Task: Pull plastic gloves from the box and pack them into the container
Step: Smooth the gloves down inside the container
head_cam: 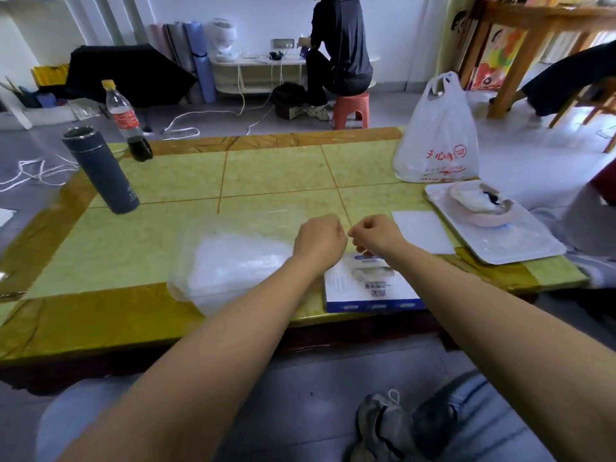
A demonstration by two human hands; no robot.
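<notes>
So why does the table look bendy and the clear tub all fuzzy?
Head view: the wide-angle lens bows the edges of the table and leans the grey flask outward; same view, the clear container is see-through with soft glare, so it looks hazy.

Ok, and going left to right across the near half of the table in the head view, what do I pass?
Grey thermos flask → clear plastic container → left hand → right hand → white sheet → white tray. The glove box sits under the right hand, so I left it out.
</notes>
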